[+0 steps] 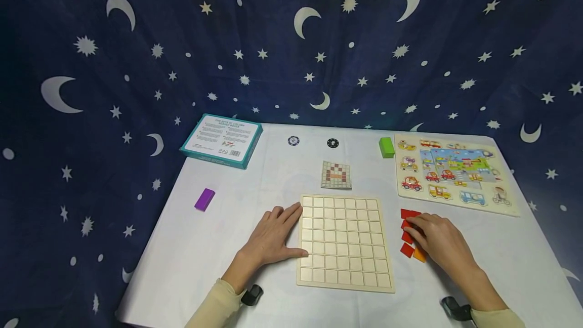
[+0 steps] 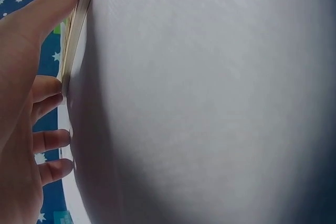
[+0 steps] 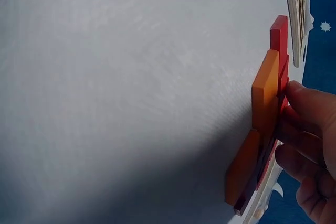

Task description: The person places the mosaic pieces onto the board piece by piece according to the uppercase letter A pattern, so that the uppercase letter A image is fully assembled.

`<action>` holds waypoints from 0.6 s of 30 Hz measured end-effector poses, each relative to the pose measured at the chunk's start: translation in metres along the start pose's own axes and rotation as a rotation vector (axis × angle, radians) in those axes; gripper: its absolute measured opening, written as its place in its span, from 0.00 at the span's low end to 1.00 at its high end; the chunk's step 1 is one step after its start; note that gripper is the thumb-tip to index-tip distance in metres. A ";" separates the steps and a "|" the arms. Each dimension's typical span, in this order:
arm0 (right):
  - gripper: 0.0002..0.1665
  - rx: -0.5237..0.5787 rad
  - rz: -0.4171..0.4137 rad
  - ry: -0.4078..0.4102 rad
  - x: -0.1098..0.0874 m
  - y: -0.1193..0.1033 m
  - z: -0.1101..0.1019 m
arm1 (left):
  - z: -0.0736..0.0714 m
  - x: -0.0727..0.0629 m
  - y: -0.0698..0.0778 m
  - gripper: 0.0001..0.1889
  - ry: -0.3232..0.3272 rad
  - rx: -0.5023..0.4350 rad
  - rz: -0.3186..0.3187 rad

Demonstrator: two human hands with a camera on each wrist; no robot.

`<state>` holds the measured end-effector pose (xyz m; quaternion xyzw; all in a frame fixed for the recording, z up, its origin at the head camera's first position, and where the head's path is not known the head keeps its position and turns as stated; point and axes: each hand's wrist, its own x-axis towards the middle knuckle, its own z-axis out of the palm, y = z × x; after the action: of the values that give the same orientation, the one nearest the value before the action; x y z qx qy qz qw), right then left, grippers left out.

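Observation:
A pale wooden grid board [image 1: 345, 249] lies in the middle of the white table. My left hand [image 1: 271, 234] rests at its left edge, thumb and fingers spread along the rim; the left wrist view shows the fingertips against the board's side. Right of the board, my right hand [image 1: 439, 242] reaches over a small cluster of red square tiles [image 1: 407, 250] and orange tiles [image 1: 420, 254]. Its thumb and index finger pinch a red tile within that cluster. In the right wrist view two orange tiles [image 3: 266, 90] lie beside the red ones, partly in the hand's shadow.
Behind the board lies a small pattern card [image 1: 336, 175]. A vehicle puzzle board [image 1: 455, 199] and a green block [image 1: 386, 147] are at back right. A teal box [image 1: 221, 140] sits at back left, with a purple block [image 1: 205, 199] nearer. Two round chips [image 1: 333, 143] lie at the back.

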<state>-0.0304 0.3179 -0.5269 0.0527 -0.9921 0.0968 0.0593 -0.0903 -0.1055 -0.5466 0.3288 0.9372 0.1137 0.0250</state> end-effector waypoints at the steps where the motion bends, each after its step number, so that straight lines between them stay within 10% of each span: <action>1: 0.22 -0.003 -0.006 0.001 0.000 0.000 0.000 | 0.000 0.000 0.000 0.61 -0.002 -0.002 -0.002; 18: 0.24 -0.041 -0.070 -0.006 0.000 0.002 -0.003 | 0.000 0.000 0.000 0.61 0.012 0.007 0.001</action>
<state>-0.0305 0.3201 -0.5244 0.0864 -0.9916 0.0740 0.0610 -0.0904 -0.1050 -0.5468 0.3288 0.9375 0.1123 0.0183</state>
